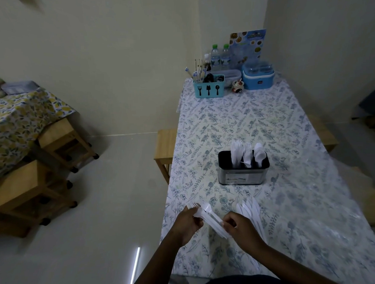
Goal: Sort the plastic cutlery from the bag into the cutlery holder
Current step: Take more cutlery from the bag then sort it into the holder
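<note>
A black-rimmed metal cutlery holder [244, 173] stands mid-table with white plastic knives, forks and spoons upright in its compartments. Near the table's front left edge my left hand [189, 223] grips the head end of a bundle of white plastic cutlery [207, 215], forks and a spoon showing. My right hand [239, 226] pinches the handle end of the same bundle. A fan of white plastic knives [250, 210] lies on the cloth just right of my hands. I cannot make out a bag.
A floral cloth covers the table [289, 126]. At the far end stand a blue cutlery caddy [209, 88], water bottles [220, 55], a blue lunch box [258, 76] and a menu card [248, 45]. Wooden stools [164, 149] flank the table; another table is at left.
</note>
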The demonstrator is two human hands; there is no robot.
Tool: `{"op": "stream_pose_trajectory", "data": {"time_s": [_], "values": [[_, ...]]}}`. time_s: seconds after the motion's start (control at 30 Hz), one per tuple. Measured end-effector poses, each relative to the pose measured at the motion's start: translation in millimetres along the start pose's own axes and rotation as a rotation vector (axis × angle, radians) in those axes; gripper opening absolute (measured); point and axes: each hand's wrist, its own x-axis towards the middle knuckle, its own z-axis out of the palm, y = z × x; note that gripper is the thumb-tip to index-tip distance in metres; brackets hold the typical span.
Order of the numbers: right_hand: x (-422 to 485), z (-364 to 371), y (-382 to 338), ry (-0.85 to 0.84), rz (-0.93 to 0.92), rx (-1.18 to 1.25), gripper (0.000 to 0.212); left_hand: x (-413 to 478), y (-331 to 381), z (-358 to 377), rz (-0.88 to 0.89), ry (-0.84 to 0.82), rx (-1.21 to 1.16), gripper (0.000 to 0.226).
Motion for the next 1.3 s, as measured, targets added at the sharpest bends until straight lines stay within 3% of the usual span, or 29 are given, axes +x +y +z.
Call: {"op": "stream_pose_trajectory", "data": {"time_s": [0.13, 0.37, 0.53, 0.67, 0.83, 0.97, 1.17, 1.3], "values": [[2, -5, -7, -0.018, 0.087, 0.155, 0.013, 1, -2, 0, 0.001, 0.021, 0.077, 0.023], [1, -9, -8, -0.047, 0.198, 0.293, 0.013, -3, -1, 4, -0.029, -0.048, -0.01, 0.043], [-4, -7, -7, -0.067, 0.205, 0.298, 0.013, -3, -3, 5, -0.013, -0.119, 0.029, 0.029], [-8, -3, -4, -0.095, 0.205, 0.268, 0.017, -4, -4, 4, -0.025, -0.08, 0.043, 0.019], [-7, 1, 26, 0.06, 0.178, -0.096, 0.019, 0, -6, -4, 0.007, -0.029, 0.08, 0.007], [-11, -7, 59, 0.13, 0.11, -0.478, 0.044, 3, -5, -7, 0.019, -0.017, 0.125, 0.006], [-11, -3, 66, -0.165, 0.088, -0.685, 0.068, 11, -8, 0, 0.017, -0.025, 0.175, 0.019], [-11, -5, 69, -0.276, 0.011, -0.741, 0.069, 15, -9, 12, 0.006, -0.016, 0.194, 0.019]]}}
